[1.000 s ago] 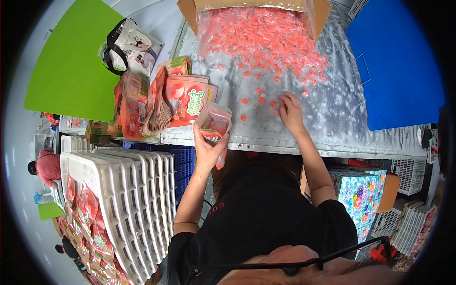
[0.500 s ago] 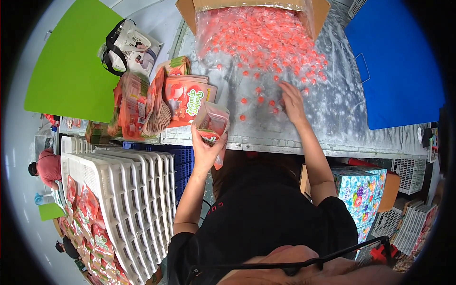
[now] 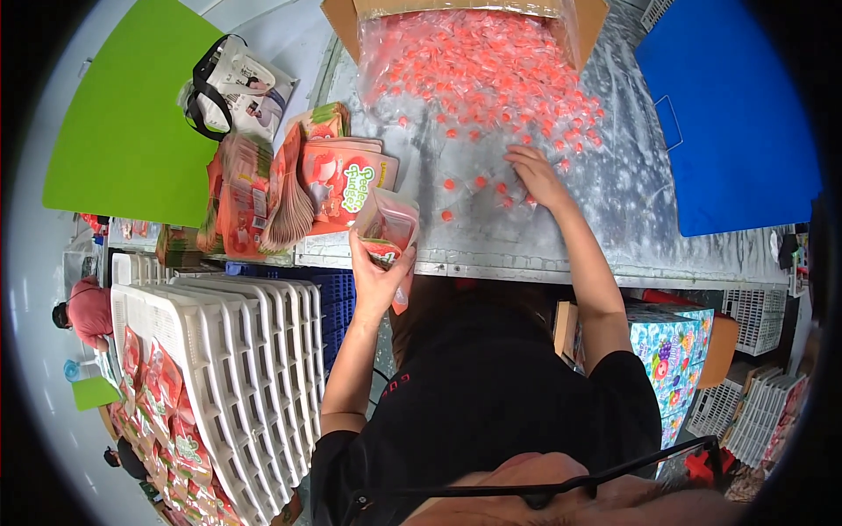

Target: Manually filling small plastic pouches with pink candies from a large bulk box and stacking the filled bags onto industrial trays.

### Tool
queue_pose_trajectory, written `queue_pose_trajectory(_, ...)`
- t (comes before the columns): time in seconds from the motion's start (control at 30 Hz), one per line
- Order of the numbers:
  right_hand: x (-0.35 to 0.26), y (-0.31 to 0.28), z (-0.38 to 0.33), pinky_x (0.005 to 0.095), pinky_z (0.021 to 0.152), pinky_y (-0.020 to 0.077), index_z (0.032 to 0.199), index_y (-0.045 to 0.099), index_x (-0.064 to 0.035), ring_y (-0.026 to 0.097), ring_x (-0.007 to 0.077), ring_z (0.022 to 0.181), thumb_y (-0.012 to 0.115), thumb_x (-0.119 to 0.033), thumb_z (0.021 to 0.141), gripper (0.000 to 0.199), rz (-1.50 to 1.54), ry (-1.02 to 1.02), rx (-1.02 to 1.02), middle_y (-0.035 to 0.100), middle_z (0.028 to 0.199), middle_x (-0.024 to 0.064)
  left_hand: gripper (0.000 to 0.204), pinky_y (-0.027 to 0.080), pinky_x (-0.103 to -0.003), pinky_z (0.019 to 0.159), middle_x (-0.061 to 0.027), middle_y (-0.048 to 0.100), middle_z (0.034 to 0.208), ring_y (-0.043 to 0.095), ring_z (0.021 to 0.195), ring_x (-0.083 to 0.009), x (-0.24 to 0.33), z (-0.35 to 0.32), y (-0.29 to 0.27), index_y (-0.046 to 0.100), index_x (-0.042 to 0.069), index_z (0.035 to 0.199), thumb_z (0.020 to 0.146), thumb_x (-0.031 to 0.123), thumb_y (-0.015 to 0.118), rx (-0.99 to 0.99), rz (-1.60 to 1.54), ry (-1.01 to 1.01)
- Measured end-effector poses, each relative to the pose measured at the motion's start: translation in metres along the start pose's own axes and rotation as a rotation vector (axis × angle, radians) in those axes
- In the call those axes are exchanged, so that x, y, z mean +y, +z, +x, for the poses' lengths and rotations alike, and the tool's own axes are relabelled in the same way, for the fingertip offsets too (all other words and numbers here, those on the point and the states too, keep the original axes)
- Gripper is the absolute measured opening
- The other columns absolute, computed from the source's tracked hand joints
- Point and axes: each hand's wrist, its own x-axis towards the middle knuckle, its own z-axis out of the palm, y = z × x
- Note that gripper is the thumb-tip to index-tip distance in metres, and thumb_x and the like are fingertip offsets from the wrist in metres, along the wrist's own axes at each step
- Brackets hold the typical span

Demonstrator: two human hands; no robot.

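Note:
My left hand (image 3: pixel 377 279) grips an open stand-up pouch (image 3: pixel 392 224), red and pink with a clear part, held mouth upward at the table's front edge. My right hand (image 3: pixel 539 180) is over the metal tabletop, palm down, its fingers stretched out toward the left; nothing shows in it. Around its fingertips lie several loose red candies (image 3: pixel 481 182) in clear wrappers. Beyond them a large heap of the same wrapped candies (image 3: pixel 482 70) spills from a plastic-lined cardboard box (image 3: pixel 593 31). What is inside the pouch cannot be made out.
Stacked flat pouches (image 3: pixel 338 184) lie left of my left hand, beside a white bag with black handles (image 3: pixel 250 88). A green board (image 3: pixel 132 114) and a blue board (image 3: pixel 732 114) flank the table. White crates (image 3: pixel 228 368) stand at lower left; two people work farther off.
My right hand has shifted slightly left and nearer to me, its fingers now pointing more to the left. One loose candy near it no longer shows. My left hand still holds the pouch.

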Motion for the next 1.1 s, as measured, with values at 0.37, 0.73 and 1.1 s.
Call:
queue_pose_trajectory(0.37, -0.083, 0.003, -0.020, 0.0563, 0.115, 0.0222, 0.144, 0.049, -0.0268, 0.028, 0.0372, 0.142, 0.064, -0.043, 0.089, 0.059, -0.417, -0.047, -0.096, 0.036, 0.155, 0.0059, 0.077, 0.042, -0.036, 0.102, -0.0145, 0.050, 0.127, 0.050, 0.119, -0.0225, -0.001, 0.004, 0.005, 0.035, 0.000, 0.138, 0.074, 0.002, 0.080, -0.029, 0.017, 0.023)
queue_pose_trajectory(0.73, -0.051, 0.044, -0.029, 0.0413, 0.068, 0.0504, 0.094, 0.066, -0.0131, 0.058, 0.0262, 0.081, 0.072, -0.023, 0.084, 0.015, -0.188, -0.118, 0.134, 0.059, 0.092, 0.0054, 0.080, 0.038, -0.042, 0.107, -0.0181, 0.046, 0.134, 0.047, 0.126, -0.0324, -0.007, 0.006, 0.005, 0.041, 0.002, 0.135, 0.066, 0.003, 0.081, 0.006, 0.223, 0.172)
queue_pose_trajectory(1.1, -0.219, 0.011, 0.009, 0.0310, 0.078, 0.0490, 0.101, 0.063, -0.0044, 0.056, 0.0106, 0.080, 0.055, -0.015, 0.098, 0.013, 1.528, 0.163, 0.384, 0.062, 0.091, 0.0049, 0.092, 0.038, -0.048, 0.107, -0.0203, 0.042, 0.136, 0.042, 0.129, -0.0394, 0.009, 0.007, 0.036, 0.045, 0.004, 0.134, 0.053, 0.006, 0.090, -0.071, 0.483, 0.336)
